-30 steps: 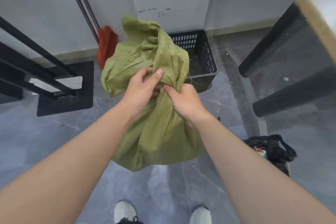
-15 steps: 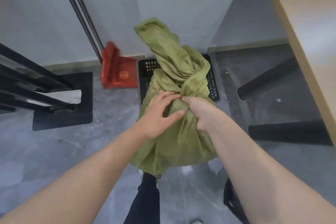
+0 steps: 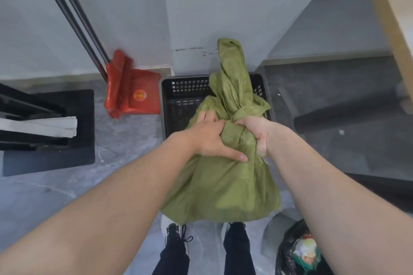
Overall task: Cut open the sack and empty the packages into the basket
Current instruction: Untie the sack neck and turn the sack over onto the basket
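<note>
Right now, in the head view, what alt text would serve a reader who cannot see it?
Two bare hands, the left hand and the right hand, grip the knotted neck of a green woven sack held in front of the person. A black slotted basket stands behind it, beside a red dustpan.

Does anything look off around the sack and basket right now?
Nothing is spilled or damaged. The green sack looks uncut, its neck knotted, gripped by the left hand and right hand in front of the black basket. No cutting tool shows.
</note>
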Action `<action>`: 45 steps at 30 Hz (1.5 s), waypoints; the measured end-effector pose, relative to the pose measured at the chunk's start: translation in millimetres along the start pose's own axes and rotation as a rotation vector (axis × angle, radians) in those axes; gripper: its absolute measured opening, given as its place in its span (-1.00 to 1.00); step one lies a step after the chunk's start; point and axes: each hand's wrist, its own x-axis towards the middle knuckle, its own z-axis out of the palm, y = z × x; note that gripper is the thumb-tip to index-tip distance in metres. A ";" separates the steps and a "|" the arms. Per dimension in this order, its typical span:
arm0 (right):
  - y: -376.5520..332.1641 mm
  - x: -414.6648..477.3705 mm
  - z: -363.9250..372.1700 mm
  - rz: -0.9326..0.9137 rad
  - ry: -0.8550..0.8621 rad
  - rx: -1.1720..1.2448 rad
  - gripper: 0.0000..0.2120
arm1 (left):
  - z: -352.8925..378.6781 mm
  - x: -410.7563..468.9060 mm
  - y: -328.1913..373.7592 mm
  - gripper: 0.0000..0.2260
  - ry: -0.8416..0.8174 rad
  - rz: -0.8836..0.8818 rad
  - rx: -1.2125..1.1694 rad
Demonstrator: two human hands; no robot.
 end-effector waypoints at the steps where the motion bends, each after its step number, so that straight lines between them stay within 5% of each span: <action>1: -4.8 10.8 -2.5 0.016 0.002 -0.003 -0.57 | 0.6 9.4 -5.3 -0.01 0.000 -0.009 -0.003; 7: -44.4 70.1 -15.7 0.049 -0.011 0.009 -0.55 | 6.7 62.9 -39.3 0.19 -0.002 -0.053 -0.075; 12: -91.1 107.1 -24.2 -0.019 0.098 -0.060 -0.65 | 2.9 97.6 -54.9 0.03 0.087 -0.087 -0.211; 16: -106.8 138.1 -23.7 -0.081 0.171 0.041 -0.75 | 10.0 94.8 -56.6 0.12 0.214 -0.120 -0.313; 24: -106.6 181.8 -21.4 -0.107 0.231 0.268 -0.81 | 32.5 61.7 -25.1 0.23 -0.083 -0.188 -0.020; 29: -109.4 203.7 -31.9 -0.134 0.200 0.255 -0.83 | 44.5 85.9 -22.9 0.12 -0.041 -0.248 -0.088; 34: -117.6 216.7 -56.0 -0.343 0.223 0.056 -0.41 | 17.1 122.8 -37.7 0.00 0.234 -0.253 -0.246; 38: -112.9 189.5 -58.8 -0.560 0.279 -0.306 -0.73 | -10.0 152.2 -39.5 -0.28 0.448 -0.416 -0.118; 41: -107.9 187.4 -60.9 -0.670 0.218 -0.590 -0.68 | -19.8 161.5 -31.9 -0.44 0.418 -0.509 -0.016; 45: -99.4 186.2 -68.0 -0.714 0.356 -0.853 -0.44 | -15.3 144.1 -22.8 -0.21 0.321 -0.508 0.016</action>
